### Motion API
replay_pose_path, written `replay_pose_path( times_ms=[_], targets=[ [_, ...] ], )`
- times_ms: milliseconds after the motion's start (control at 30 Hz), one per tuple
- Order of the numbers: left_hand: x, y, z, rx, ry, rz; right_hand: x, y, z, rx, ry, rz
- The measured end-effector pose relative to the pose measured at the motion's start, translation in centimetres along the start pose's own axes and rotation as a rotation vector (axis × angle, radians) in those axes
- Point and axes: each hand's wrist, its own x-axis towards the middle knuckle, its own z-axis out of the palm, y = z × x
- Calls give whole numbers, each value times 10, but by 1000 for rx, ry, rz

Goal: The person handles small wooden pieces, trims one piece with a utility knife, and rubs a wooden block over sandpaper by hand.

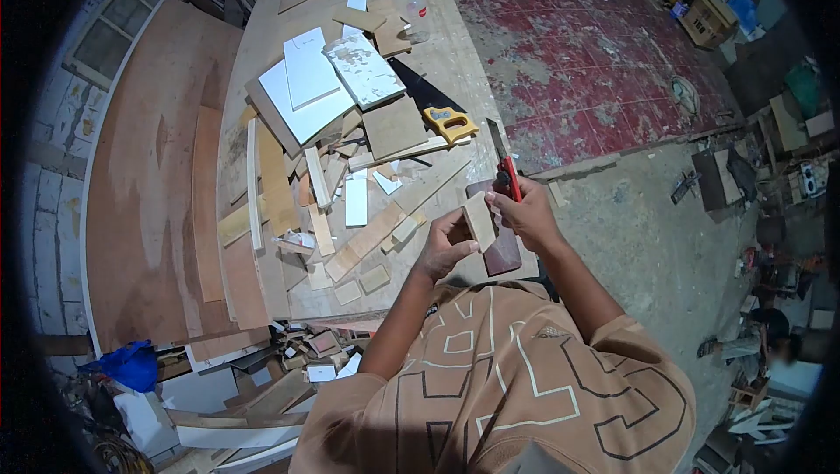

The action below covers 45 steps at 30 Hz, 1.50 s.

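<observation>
Over a cluttered desk (446, 63), a wood block (479, 222) sits pinched in the curled left hand (446, 249), its corner touched by the right hand (531, 216), closed around a red cutter (513, 180), blade pointing away; work on it seems unfinished; offcuts (366, 242) and a saw (422, 89) lie beyond.

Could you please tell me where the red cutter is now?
In the head view, the red cutter is right of centre, in the right hand, above the wooden block and right of the yellow-handled saw.
</observation>
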Motion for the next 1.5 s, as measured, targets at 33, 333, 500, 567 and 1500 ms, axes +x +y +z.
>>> replay_pose_path(
  times_ms=[33, 333, 500, 567, 1500],
  targets=[
    [-1, -1, 0, -19, 20, 16, 3, 4, 0, -70, 13, -96],
    [-7, -1, -9, 18, 42, -6, -1, -1, 1, -355, 19, -506],
    [-3, -1, -8, 26, -7, -39, 7, 6, -13, -567, -64, -458],
    [-3, -3, -7, 23, -16, -49, 10, 10, -14, -572, -54, -466],
    [-2, 5, -9, 155, 135, 177, 0, 16, -4, -453, -59, -388]
  ],
)
